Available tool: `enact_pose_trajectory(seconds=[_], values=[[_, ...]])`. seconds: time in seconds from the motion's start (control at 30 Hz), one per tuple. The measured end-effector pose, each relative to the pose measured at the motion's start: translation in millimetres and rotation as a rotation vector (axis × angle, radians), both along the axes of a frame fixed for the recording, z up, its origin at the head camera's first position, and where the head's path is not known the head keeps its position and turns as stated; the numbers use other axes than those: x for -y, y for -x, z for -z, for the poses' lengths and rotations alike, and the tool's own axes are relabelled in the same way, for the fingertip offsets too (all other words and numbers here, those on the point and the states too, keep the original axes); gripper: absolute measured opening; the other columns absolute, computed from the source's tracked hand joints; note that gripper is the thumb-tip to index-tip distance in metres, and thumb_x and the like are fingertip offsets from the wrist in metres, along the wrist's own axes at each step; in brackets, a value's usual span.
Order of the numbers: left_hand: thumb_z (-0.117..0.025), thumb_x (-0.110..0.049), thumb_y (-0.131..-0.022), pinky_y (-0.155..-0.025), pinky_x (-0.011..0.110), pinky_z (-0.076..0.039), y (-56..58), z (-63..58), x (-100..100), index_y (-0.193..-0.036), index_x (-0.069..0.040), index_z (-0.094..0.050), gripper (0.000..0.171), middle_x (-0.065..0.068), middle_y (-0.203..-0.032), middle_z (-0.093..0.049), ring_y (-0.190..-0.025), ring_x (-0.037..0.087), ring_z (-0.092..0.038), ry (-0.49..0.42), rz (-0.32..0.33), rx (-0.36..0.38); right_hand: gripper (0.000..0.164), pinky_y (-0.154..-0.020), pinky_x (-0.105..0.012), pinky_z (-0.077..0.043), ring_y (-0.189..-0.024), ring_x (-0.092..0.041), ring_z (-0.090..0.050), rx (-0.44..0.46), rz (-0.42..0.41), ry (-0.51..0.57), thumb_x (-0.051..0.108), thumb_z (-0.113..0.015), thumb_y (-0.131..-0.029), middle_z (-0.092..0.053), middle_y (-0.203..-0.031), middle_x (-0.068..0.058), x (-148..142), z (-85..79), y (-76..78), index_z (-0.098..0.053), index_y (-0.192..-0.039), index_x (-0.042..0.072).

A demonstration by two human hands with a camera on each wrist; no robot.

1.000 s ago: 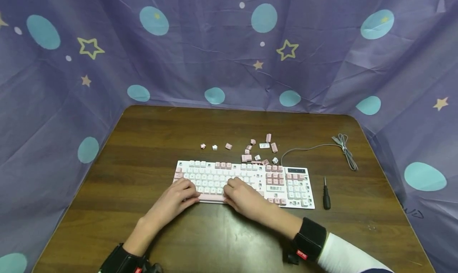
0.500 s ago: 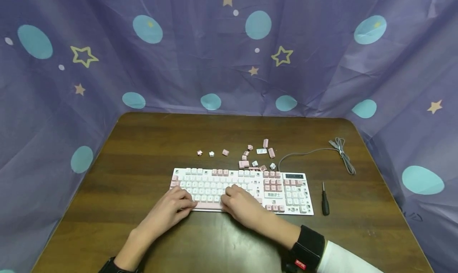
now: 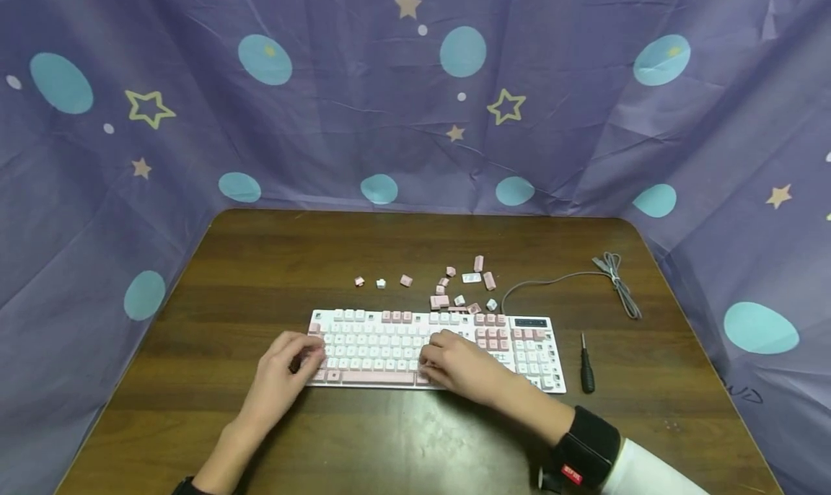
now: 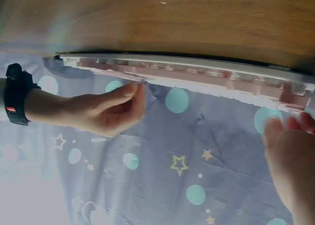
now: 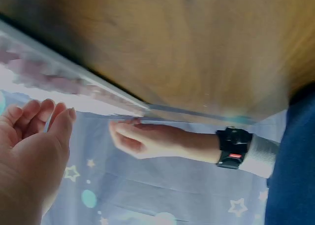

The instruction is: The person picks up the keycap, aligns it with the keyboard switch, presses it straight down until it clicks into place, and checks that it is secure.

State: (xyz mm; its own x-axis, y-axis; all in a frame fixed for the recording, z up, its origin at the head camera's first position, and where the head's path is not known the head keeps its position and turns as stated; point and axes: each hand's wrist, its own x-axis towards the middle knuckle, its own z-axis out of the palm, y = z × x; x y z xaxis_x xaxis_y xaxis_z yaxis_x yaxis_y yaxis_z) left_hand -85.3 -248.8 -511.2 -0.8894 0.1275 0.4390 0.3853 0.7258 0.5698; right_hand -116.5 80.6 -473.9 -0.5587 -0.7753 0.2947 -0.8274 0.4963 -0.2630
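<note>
A white and pink mechanical keyboard (image 3: 370, 351) lies flat on the wooden table, with several dark switch spots showing where keys have no caps. At its left end my left hand (image 3: 279, 376) has bent fingers over the lower left keys, thumb apart from the fingertips. Over the right part of the keyboard, my right hand (image 3: 464, 369) has loosely bent fingertips by the right end of the pink space bar (image 3: 378, 377). Its palm and forearm cover some lower keys. No object shows between the fingers of the left hand (image 4: 295, 161) or right hand (image 5: 37, 141) in the wrist views.
Behind the keyboard lie several loose pink and white keycaps (image 3: 439, 302). A grey cable (image 3: 552, 280) runs from the keyboard's back to a tied bundle at the right. Right of the keyboard is a black-handled screwdriver (image 3: 587, 374). A purple patterned curtain (image 3: 415, 120) surrounds the table.
My left hand has moved left, from the space bar's left part to the keyboard's left end. My right hand has shifted right, uncovering the space bar. The head view has tilted up slightly.
</note>
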Motion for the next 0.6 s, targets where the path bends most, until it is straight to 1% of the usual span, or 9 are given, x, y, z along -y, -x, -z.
enact_pose_trajectory(seconds=[0.07,0.1,0.17,0.2,0.37,0.4,0.43,0.53,0.6], values=[[-0.071,-0.01,-0.083,-0.063,0.013,-0.037,0.7,2.2,4.6,-0.101,-0.011,-0.067,0.019,-0.002,-0.089,-0.056,-0.077,0.009,-0.049,-0.015,-0.091,0.021,0.004,-0.067,-0.021,-0.044,-0.074,-0.005,-0.049,0.013,0.011,0.0,0.02,-0.065,-0.088,-0.053,-0.08,0.009,-8.3,-2.6,3.3,-0.063,-0.085,0.018],[-0.069,-0.008,-0.084,-0.062,0.013,-0.037,1.0,3.5,6.4,-0.103,-0.009,-0.067,0.02,0.0,-0.088,-0.056,-0.075,0.009,-0.049,-0.021,-0.123,0.036,0.004,-0.067,-0.021,-0.045,-0.074,-0.006,-0.05,0.016,0.013,0.001,0.02,-0.066,-0.088,-0.053,-0.08,0.008,-12.2,-4.2,4.9,-0.063,-0.085,0.017],[-0.067,-0.009,-0.085,-0.061,0.012,-0.037,1.4,6.8,9.1,-0.106,-0.007,-0.065,0.021,0.0,-0.086,-0.056,-0.074,0.008,-0.049,-0.02,-0.17,0.068,0.004,-0.067,-0.022,-0.045,-0.074,-0.006,-0.051,0.017,0.022,-0.005,0.019,-0.066,-0.087,-0.054,-0.08,0.007,-20.3,-5.3,9.1,-0.063,-0.085,0.017],[-0.066,-0.009,-0.086,-0.06,0.013,-0.039,1.7,8.2,10.3,-0.106,-0.006,-0.065,0.02,0.0,-0.086,-0.058,-0.073,0.008,-0.049,-0.022,-0.181,0.083,0.004,-0.067,-0.022,-0.046,-0.074,-0.006,-0.051,0.021,0.029,-0.006,0.019,-0.066,-0.087,-0.055,-0.081,0.007,-24.1,-6.5,11.1,-0.063,-0.085,0.016],[-0.061,-0.013,-0.091,-0.061,0.019,-0.042,6.2,10.3,15.2,-0.102,-0.007,-0.067,0.015,0.0,-0.083,-0.061,-0.071,0.008,-0.052,-0.023,-0.198,0.119,0.005,-0.068,-0.024,-0.048,-0.073,-0.005,-0.051,0.03,0.088,-0.03,0.02,-0.067,-0.087,-0.057,-0.083,0.007,-41.9,-11.7,21.8,-0.064,-0.087,0.016],[-0.061,-0.013,-0.091,-0.061,0.02,-0.042,7.2,10.0,16.2,-0.1,-0.007,-0.068,0.014,0.0,-0.082,-0.062,-0.07,0.008,-0.052,-0.023,-0.196,0.124,0.004,-0.072,-0.025,-0.049,-0.073,-0.004,-0.051,0.038,0.099,-0.028,0.02,-0.067,-0.086,-0.057,-0.082,0.007,-45.2,-13.0,23.7,-0.064,-0.087,0.016],[-0.061,-0.011,-0.09,-0.06,0.021,-0.042,7.9,9.6,17.2,-0.099,-0.007,-0.069,0.012,0.0,-0.081,-0.061,-0.07,0.009,-0.052,-0.027,-0.192,0.135,0.005,-0.075,-0.026,-0.049,-0.072,-0.004,-0.05,0.043,0.106,-0.03,0.02,-0.067,-0.086,-0.057,-0.082,0.007,-48.4,-13.7,25.9,-0.064,-0.087,0.016],[-0.063,-0.006,-0.087,-0.059,0.019,-0.043,9.0,9.2,20.1,-0.096,-0.007,-0.069,0.011,0.0,-0.079,-0.061,-0.07,0.007,-0.052,-0.035,-0.18,0.187,0.005,-0.071,-0.025,-0.049,-0.07,-0.003,-0.048,0.078,0.135,-0.025,0.019,-0.068,-0.086,-0.056,-0.081,0.009,-57.9,-15.2,33.6,-0.065,-0.088,0.016],[-0.065,-0.003,-0.085,-0.059,0.018,-0.043,9.0,8.7,21.6,-0.095,-0.006,-0.068,0.012,0.0,-0.079,-0.061,-0.07,0.005,-0.052,-0.04,-0.17,0.222,0.004,-0.069,-0.025,-0.049,-0.069,-0.003,-0.049,0.11,0.16,-0.023,0.017,-0.068,-0.086,-0.057,-0.08,0.009,-64.9,-16.1,41.7,-0.066,-0.089,0.014]])
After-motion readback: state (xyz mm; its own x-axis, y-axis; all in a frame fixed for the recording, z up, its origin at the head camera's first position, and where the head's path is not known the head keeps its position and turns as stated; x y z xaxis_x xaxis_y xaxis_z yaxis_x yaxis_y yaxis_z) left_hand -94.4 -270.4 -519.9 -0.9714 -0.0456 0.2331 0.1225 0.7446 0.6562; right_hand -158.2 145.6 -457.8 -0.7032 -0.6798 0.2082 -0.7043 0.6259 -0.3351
